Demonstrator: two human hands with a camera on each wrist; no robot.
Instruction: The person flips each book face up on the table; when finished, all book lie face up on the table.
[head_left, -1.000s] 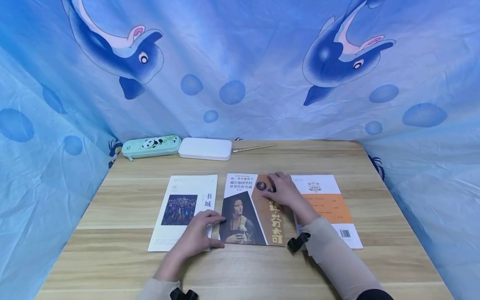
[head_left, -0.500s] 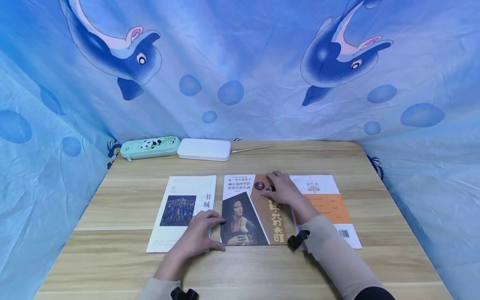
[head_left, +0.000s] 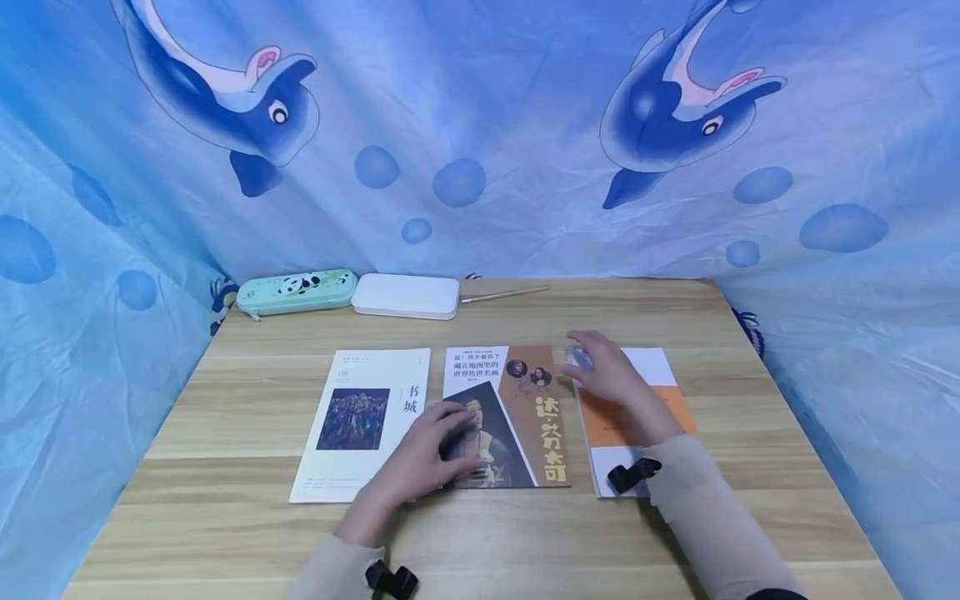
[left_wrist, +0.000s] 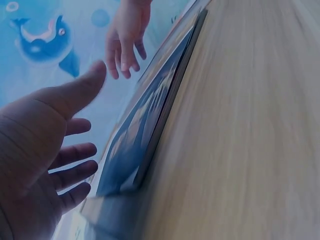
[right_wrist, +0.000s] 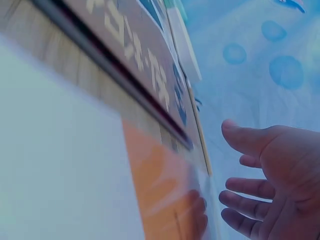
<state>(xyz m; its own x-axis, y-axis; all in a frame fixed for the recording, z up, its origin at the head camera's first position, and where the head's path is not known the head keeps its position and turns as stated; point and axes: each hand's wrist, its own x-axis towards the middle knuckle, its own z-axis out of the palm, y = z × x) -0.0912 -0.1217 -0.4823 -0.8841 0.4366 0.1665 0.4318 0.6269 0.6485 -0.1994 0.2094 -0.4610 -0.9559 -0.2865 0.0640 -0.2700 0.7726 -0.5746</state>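
Observation:
Three books lie flat in a row on the table. The middle book (head_left: 517, 433) has a brown strip and a portrait of a woman with a white animal; part of that portrait is behind my left hand (head_left: 423, 450). That hand hovers over the book's left side with fingers spread, holding nothing. My right hand (head_left: 609, 371) is lifted above the upper part of the white-and-orange book (head_left: 611, 421), its fingers apart and nothing in them. Left of the middle book lies a white book (head_left: 354, 417) with a dark purple picture. In the left wrist view the left palm (left_wrist: 30, 145) faces the middle book's edge.
Along the table's back edge are a green panda pencil case (head_left: 297, 292), a white flat box (head_left: 406, 296) and a thin brush (head_left: 506, 294). A blue dolphin-print curtain (head_left: 480, 108) hangs behind and at both sides of the wooden table (head_left: 495, 546).
My right hand has let go of the middle book and moved right, over the white-and-orange book. My left hand has come off the book's left edge and shifted right above it.

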